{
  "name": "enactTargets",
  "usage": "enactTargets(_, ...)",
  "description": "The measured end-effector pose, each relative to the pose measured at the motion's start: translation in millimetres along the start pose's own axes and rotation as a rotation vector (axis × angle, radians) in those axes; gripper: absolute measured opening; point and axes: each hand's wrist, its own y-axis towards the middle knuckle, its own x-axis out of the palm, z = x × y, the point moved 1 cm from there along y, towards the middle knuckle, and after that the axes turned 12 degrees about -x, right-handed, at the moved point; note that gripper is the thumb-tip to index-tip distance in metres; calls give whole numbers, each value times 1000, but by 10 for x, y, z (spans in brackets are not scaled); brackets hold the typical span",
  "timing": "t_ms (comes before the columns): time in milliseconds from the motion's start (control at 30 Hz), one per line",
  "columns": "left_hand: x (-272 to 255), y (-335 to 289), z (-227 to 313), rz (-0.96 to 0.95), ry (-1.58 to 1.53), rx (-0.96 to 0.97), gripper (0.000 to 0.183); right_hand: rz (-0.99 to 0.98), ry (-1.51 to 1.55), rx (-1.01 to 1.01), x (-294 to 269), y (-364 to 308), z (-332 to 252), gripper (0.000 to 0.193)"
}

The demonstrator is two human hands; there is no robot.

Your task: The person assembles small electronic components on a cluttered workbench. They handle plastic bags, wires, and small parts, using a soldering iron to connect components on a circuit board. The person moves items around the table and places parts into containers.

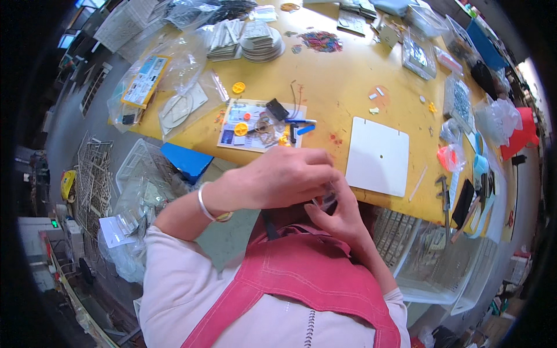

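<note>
Close together at the front edge of the yellow table, my two hands meet over my lap. My left hand (284, 177), with a white bangle at its wrist, has its fingers curled inward and reaches across to my right hand (343, 216). My right hand is closed, thumb bent toward the fingers. Between them shows a small, partly see-through thing (328, 203); what it is cannot be made out. Just beyond my left hand lies a printed sheet (229, 130) with yellow plastic wheels (241, 129), a black box (277, 109), a pen and a cord. A white square board (378, 156) lies to the right.
Stacks of white discs (262, 43) and a pile of coloured pieces (321, 41) stand farther back. Clear bags (180, 64) lie at the left. A caliper (445, 200) and clear boxes (419, 55) line the right side. White baskets (444, 267) sit below the table.
</note>
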Motion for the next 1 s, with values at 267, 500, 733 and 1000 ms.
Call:
enactTargets(267,635,-826,-635,676,216,-349,25,116,-659,-139,-675,142,-185,61)
enactTargets(500,578,-977,-836,844,200,-611,12,-74,-1113,-199,-1046,380,152,90)
enactTargets(733,262,-467,-1134,713,325,-677,14,-29,-902,-198,-1032,8,82,99)
enactTargets(1000,320,-295,-1262,601,401,-782,16,7,-763,-215,-1097,-237,36,93)
